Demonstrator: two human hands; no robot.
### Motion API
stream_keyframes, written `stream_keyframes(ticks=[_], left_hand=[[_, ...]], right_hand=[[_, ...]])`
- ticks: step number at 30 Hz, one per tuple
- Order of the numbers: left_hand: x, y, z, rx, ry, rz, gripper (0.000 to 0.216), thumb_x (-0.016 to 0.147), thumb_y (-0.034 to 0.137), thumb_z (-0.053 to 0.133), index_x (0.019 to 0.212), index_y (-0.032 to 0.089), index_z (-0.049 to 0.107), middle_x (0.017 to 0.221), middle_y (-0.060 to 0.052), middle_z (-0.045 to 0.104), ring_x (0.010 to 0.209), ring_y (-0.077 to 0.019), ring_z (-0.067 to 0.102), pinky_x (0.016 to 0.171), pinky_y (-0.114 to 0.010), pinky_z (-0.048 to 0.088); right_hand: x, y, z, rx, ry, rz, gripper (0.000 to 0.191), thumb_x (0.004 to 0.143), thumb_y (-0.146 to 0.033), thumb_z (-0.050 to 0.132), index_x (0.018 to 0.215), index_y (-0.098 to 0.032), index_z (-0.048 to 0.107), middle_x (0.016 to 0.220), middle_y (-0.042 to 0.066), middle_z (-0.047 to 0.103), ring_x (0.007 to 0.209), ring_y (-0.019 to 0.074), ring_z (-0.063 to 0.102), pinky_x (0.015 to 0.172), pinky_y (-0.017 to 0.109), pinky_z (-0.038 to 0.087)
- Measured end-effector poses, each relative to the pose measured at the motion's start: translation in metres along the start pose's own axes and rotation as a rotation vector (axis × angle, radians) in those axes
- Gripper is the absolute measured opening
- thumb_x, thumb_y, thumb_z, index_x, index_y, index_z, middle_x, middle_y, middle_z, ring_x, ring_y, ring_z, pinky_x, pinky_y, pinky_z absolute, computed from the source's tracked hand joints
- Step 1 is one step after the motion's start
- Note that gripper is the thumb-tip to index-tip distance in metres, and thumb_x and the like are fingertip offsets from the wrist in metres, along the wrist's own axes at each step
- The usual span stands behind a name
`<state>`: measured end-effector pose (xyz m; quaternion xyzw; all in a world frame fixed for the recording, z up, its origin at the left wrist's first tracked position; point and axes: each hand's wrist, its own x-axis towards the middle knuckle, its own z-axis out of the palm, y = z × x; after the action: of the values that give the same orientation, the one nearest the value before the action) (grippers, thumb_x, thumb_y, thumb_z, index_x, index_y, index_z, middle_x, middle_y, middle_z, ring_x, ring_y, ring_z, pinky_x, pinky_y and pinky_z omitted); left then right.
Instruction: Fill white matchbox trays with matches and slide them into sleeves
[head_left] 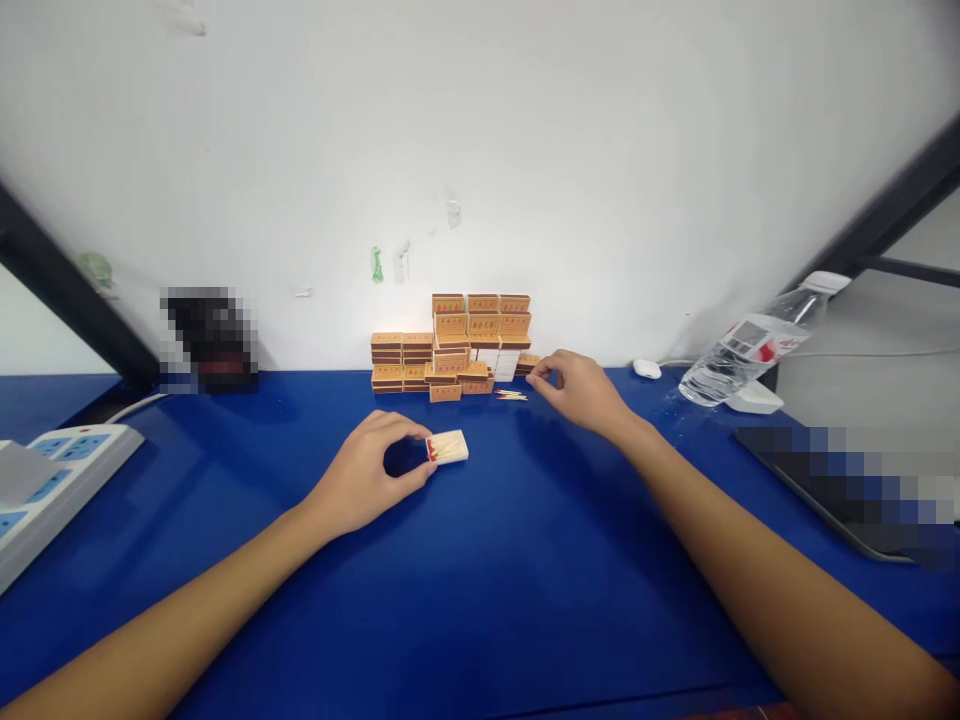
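Far out to the left of the matchbox stack, a white power strip lies on the blue table, and a dark pixelated object stands against the wall, closer to the stack on that same side. Now the left hand, resting on the table in front of the stack and a little left of it: thumb and forefinger curl into a ring and pinch the left end of an open tray of matches, red heads showing at the gripped end. That tray lies flat, straight in front of the stack, touching the left fingertips and well apart from the other hand. The stack itself sits against the white wall, orange-brown boxes piled in uneven tiers, a few white trays tucked in at its right side. Just at its right foot, a few loose matches lie on the blue. The right hand reaches right there, fingers drawn together at the stack's lower right corner; whether they pinch anything I cannot tell. Further right, a water bottle leans tilted.
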<state>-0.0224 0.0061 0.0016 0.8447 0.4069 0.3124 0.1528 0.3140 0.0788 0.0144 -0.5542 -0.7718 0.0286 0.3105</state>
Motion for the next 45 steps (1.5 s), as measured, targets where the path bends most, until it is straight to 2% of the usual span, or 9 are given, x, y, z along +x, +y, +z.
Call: stream_keyframes(ticks=[5, 10, 19, 23, 26, 30, 36, 39, 45], left_hand=[[-0.001, 0.0, 0.002, -0.005, -0.027, -0.005, 0.019, 0.09, 0.034, 0.073, 0.108, 0.026, 0.073, 0.114, -0.003, 0.075, 0.109, -0.0258, 0.065, 0.099, -0.046, 0.051], [-0.001, 0.002, 0.001, -0.005, -0.025, -0.001, 0.019, 0.09, 0.034, 0.073, 0.107, 0.026, 0.073, 0.113, -0.003, 0.075, 0.109, -0.0254, 0.064, 0.099, -0.045, 0.051], [-0.001, 0.0, 0.001, 0.019, -0.035, 0.023, 0.022, 0.091, 0.035, 0.072, 0.111, 0.026, 0.071, 0.115, -0.004, 0.074, 0.111, -0.0259, 0.063, 0.1, -0.046, 0.051], [-0.001, 0.0, 0.0, 0.035, -0.068, 0.02, 0.022, 0.091, 0.035, 0.072, 0.111, 0.026, 0.072, 0.114, -0.004, 0.074, 0.111, -0.0265, 0.064, 0.099, -0.047, 0.052], [-0.001, 0.001, 0.001, 0.015, -0.043, 0.021, 0.021, 0.091, 0.035, 0.072, 0.11, 0.026, 0.072, 0.114, -0.004, 0.074, 0.11, -0.0265, 0.064, 0.099, -0.047, 0.052], [0.0, 0.002, 0.001, 0.016, -0.035, 0.009, 0.02, 0.091, 0.035, 0.071, 0.109, 0.025, 0.072, 0.113, -0.004, 0.074, 0.11, -0.0267, 0.064, 0.098, -0.046, 0.052], [-0.002, 0.0, 0.003, 0.02, -0.053, 0.028, 0.023, 0.09, 0.033, 0.073, 0.112, 0.026, 0.071, 0.115, -0.004, 0.074, 0.111, -0.0264, 0.064, 0.1, -0.046, 0.052], [-0.003, 0.001, 0.003, 0.007, -0.053, 0.041, 0.022, 0.09, 0.031, 0.072, 0.112, 0.026, 0.071, 0.114, -0.005, 0.074, 0.11, -0.0267, 0.064, 0.098, -0.046, 0.053], [-0.002, -0.001, 0.004, 0.003, -0.034, 0.043, 0.023, 0.09, 0.031, 0.073, 0.111, 0.026, 0.07, 0.114, -0.004, 0.074, 0.11, -0.0256, 0.064, 0.098, -0.044, 0.053]], right_hand=[[-0.001, 0.011, 0.013, 0.035, -0.124, -0.019, 0.015, 0.091, -0.031, 0.065, 0.089, -0.02, 0.075, 0.091, 0.006, 0.07, 0.073, 0.0189, 0.057, 0.071, 0.032, 0.043], [-0.002, 0.017, 0.023, 0.023, -0.194, -0.027, 0.014, 0.093, -0.03, 0.065, 0.086, -0.019, 0.07, 0.09, 0.007, 0.068, 0.08, 0.0202, 0.059, 0.072, 0.031, 0.043], [-0.004, 0.022, 0.022, 0.044, -0.232, -0.053, 0.016, 0.099, -0.029, 0.056, 0.089, -0.019, 0.062, 0.101, 0.01, 0.064, 0.088, 0.0219, 0.061, 0.082, 0.034, 0.047], [-0.003, 0.02, 0.019, 0.062, -0.226, -0.067, 0.017, 0.101, -0.031, 0.054, 0.089, -0.019, 0.06, 0.102, 0.01, 0.062, 0.088, 0.0217, 0.059, 0.083, 0.036, 0.047], [-0.003, 0.016, 0.017, 0.085, -0.238, -0.082, 0.016, 0.1, -0.029, 0.055, 0.089, -0.02, 0.06, 0.1, 0.009, 0.062, 0.088, 0.0219, 0.059, 0.082, 0.036, 0.047], [-0.005, -0.002, 0.015, 0.135, -0.278, -0.111, 0.013, 0.099, -0.027, 0.056, 0.091, -0.019, 0.062, 0.098, 0.008, 0.064, 0.088, 0.0216, 0.06, 0.081, 0.035, 0.048], [-0.022, -0.066, 0.014, 0.264, -0.374, -0.269, 0.013, 0.104, -0.028, 0.055, 0.096, -0.021, 0.062, 0.103, 0.007, 0.062, 0.092, 0.0199, 0.059, 0.083, 0.033, 0.048], [-0.032, -0.09, 0.02, 0.211, -0.418, -0.334, 0.01, 0.105, -0.023, 0.055, 0.098, -0.021, 0.061, 0.105, 0.006, 0.061, 0.091, 0.019, 0.059, 0.08, 0.033, 0.048], [-0.038, -0.093, 0.029, 0.02, -0.387, -0.4, 0.009, 0.103, -0.015, 0.057, 0.096, -0.02, 0.06, 0.104, 0.006, 0.06, 0.089, 0.0187, 0.06, 0.076, 0.032, 0.047]])
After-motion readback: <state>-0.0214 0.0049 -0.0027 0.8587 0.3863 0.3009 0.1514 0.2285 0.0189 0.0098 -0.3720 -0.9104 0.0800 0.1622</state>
